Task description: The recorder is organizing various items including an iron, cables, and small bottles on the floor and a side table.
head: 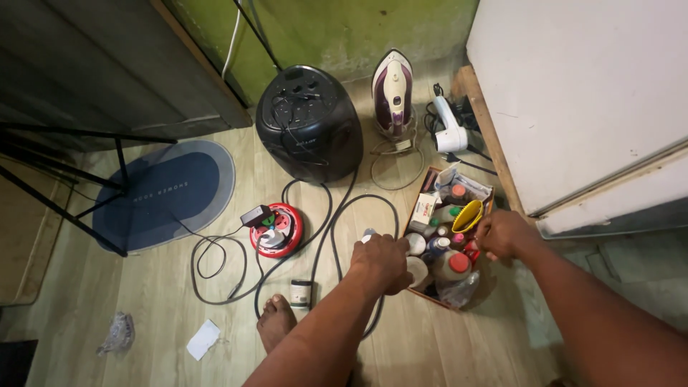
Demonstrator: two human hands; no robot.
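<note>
The box [419, 204], an open cardboard tray crammed with bottles, jars and a yellow cup [467, 215], sits just right of the black cable [337, 222]. The left hand [380, 261] is closed on a white bottle [368, 234] at its near-left edge; the right hand [505, 234] is curled shut at its right edge, on what I cannot tell.

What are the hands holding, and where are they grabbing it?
The left hand grips a small white bottle around its body. The right hand reaches into the box; its hold cannot be told.
</note>
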